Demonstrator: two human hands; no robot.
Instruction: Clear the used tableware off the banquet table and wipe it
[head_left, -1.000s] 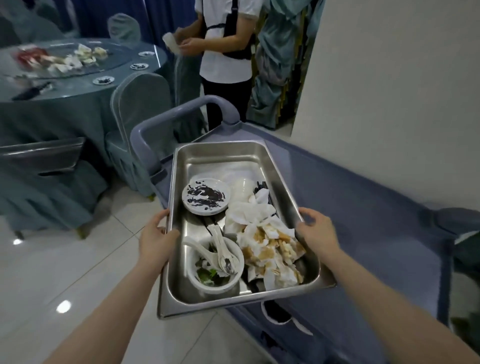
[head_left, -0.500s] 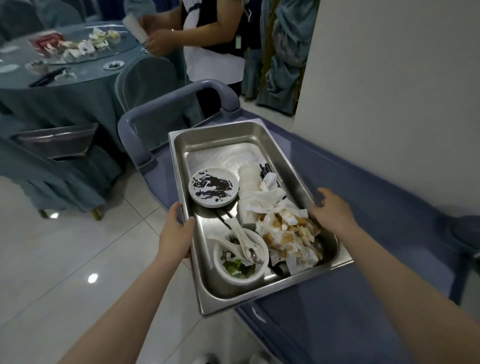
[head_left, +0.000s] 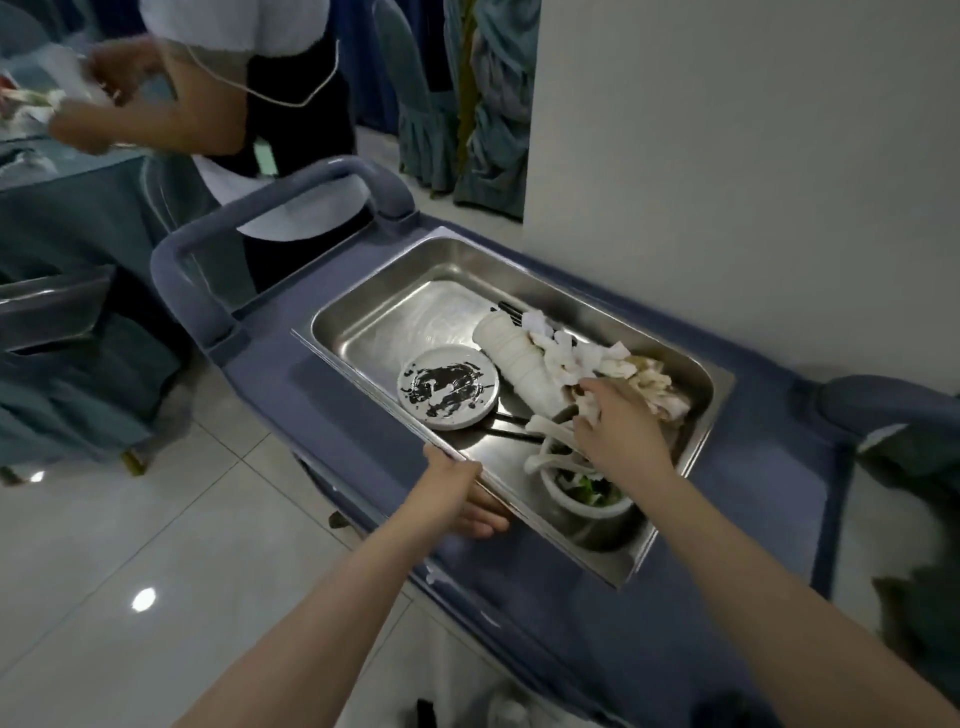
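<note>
Floor: glossy pale tiles (head_left: 104, 545) with thin grout lines and two bright lamp reflections, filling the 7 to 9 o'clock area.
Wall: plain off-white panel (head_left: 753, 156) from 12 to 3 o'clock; folded teal drapes (head_left: 483, 130) hang just beside its left edge.
Cart: matte blue-grey plastic service cart (head_left: 753, 493) with a thick rounded loop handle at 11 o'clock; its flat top bears the pan.
Pan: rectangular stainless-steel pan (head_left: 395, 296), deep, rounded corners, scuffed shiny floor; rests on the cart top at centre, long side running 10 to 4 o'clock.
Plate: small round white plate (head_left: 448, 387) smeared with dark sauce, lying flat at the pan's 9 o'clock side.
Cups: stack of white cups (head_left: 519, 358) on its side, touching the plate's right edge.
Napkins: crumpled, stained paper napkins (head_left: 582, 358) heaped toward 2 o'clock.
Bowl: white bowl (head_left: 587, 501) holding green scraps, white spoons propped on its rim, at the pan's near end.
Left hand (head_left: 452, 491): grips the pan's near-left rim, thumb on top, fingers curled beneath.
Right hand (head_left: 621, 431): inside the pan above the bowl, fingertips pinching a napkin.
Bystander: second person (head_left: 270, 104) at 11 o'clock, white top, dark apron, blurred.
</note>
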